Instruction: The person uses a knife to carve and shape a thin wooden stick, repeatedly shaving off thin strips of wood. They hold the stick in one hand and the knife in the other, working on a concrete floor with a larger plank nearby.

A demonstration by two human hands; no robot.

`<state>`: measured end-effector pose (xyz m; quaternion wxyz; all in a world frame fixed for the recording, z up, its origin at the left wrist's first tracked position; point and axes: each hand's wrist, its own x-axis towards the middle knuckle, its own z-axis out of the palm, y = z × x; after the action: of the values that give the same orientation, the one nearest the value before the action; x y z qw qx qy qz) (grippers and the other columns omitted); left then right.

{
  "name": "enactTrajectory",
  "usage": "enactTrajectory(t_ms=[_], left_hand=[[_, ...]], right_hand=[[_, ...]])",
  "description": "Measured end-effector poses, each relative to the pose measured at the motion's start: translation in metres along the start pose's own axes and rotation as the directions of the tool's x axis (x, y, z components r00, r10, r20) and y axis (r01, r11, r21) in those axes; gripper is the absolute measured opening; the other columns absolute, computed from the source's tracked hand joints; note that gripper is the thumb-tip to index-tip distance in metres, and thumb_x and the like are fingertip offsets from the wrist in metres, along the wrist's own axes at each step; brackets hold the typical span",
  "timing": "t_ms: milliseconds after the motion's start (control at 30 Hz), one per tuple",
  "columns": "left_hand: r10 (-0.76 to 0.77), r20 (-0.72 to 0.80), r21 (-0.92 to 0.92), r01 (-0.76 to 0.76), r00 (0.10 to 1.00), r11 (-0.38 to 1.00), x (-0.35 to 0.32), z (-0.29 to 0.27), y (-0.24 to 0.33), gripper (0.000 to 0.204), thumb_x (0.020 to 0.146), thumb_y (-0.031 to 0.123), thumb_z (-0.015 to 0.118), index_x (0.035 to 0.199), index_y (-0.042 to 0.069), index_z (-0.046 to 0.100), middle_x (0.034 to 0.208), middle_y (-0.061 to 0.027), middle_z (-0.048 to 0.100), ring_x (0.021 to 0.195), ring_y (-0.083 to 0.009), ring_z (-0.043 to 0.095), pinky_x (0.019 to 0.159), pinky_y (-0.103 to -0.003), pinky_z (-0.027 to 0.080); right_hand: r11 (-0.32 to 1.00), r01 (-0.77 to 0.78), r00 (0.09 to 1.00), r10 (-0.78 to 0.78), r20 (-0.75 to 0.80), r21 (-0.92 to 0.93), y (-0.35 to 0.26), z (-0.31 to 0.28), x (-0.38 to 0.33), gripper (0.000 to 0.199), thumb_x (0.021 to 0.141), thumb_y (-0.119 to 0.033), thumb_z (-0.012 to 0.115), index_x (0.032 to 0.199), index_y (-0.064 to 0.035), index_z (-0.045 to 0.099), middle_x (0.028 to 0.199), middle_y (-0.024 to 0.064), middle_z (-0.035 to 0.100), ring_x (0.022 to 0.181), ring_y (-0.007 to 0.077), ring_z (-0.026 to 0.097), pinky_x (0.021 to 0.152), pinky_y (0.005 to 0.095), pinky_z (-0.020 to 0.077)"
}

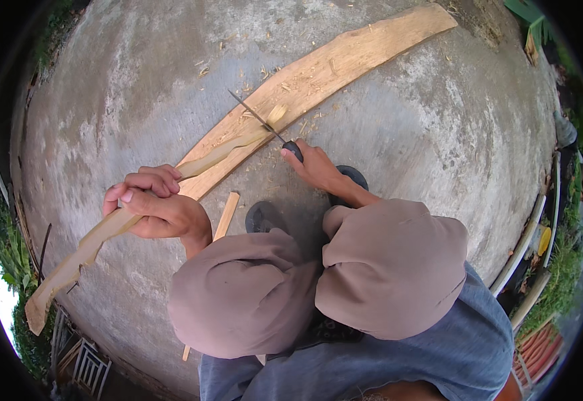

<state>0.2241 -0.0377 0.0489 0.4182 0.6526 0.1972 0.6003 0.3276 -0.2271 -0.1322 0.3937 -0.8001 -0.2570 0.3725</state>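
My left hand [154,204] is closed round a long, pale strip of wood [74,260] with uneven edges. One end of the strip sticks out at lower left; the other rests over a wide wooden plank [365,53] on the ground. In my right hand [315,167] is the black handle of a knife [248,108]. Its long, thin blade, seen edge-on, lies across the strip near its far end, pointing up and left. A curled pale piece of wood [277,113] shows just beyond the blade. Where exactly the blade touches the wood is too small to tell.
Wood shavings [291,85] are scattered over the plank and the concrete floor [452,127]. A narrow wooden slat [227,215] lies by my left knee, partly hidden under it. My knees and dark footwear [263,217] are close behind the plank. Plants and pipes [522,247] line the edges.
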Motion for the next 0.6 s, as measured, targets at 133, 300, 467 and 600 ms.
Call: enactTrajectory(t_ms=[133, 300, 467, 600], left_hand=[[-0.001, -0.023, -0.001, 0.001, 1.0, 1.0, 0.0, -0.005, 0.0, 0.011, 0.11, 0.015, 0.038, 0.117, 0.007, 0.037, 0.062, -0.005, 0.041, 0.048, -0.0109, 0.038, 0.044, -0.029, 0.042], [-0.001, -0.019, -0.024, 0.0, 1.0, 1.0, 0.001, -0.004, -0.005, 0.011, 0.111, 0.015, 0.039, 0.117, 0.006, 0.038, 0.062, -0.0047, 0.041, 0.048, -0.0108, 0.038, 0.044, -0.029, 0.042], [-0.01, -0.049, -0.031, 0.008, 0.999, 0.999, 0.001, -0.006, -0.003, 0.011, 0.111, 0.015, 0.039, 0.118, 0.007, 0.039, 0.063, -0.0039, 0.04, 0.049, -0.0104, 0.037, 0.045, -0.029, 0.041], [-0.013, -0.041, -0.024, 0.012, 0.999, 1.0, -0.001, -0.005, -0.007, 0.012, 0.111, 0.017, 0.039, 0.119, 0.008, 0.04, 0.063, -0.0035, 0.039, 0.05, -0.0106, 0.037, 0.046, -0.029, 0.041]], right_hand=[[0.982, 0.178, 0.982, -0.181, 0.055, 0.056, -0.03, -0.002, -0.02, 0.056, 0.105, -0.051, 0.056, 0.109, 0.0052, 0.058, 0.078, 0.0293, 0.068, 0.079, 0.0509, 0.068, 0.071, 0.0543, 0.0531], [0.998, 0.011, 0.999, -0.008, -0.045, 0.054, 0.005, 0.003, 0.004, 0.057, 0.105, -0.05, 0.057, 0.111, 0.0061, 0.058, 0.079, 0.0305, 0.068, 0.079, 0.0513, 0.068, 0.072, 0.0551, 0.0526], [0.981, 0.192, 0.981, -0.192, -0.012, -0.012, -0.006, 0.009, -0.013, 0.058, 0.105, -0.051, 0.056, 0.114, 0.0068, 0.058, 0.079, 0.0302, 0.068, 0.079, 0.0498, 0.069, 0.073, 0.0551, 0.0522], [0.995, -0.058, 0.997, 0.054, 0.047, 0.075, 0.002, -0.001, -0.001, 0.058, 0.105, -0.051, 0.055, 0.116, 0.0055, 0.057, 0.079, 0.0293, 0.068, 0.08, 0.0486, 0.07, 0.073, 0.0556, 0.052]])
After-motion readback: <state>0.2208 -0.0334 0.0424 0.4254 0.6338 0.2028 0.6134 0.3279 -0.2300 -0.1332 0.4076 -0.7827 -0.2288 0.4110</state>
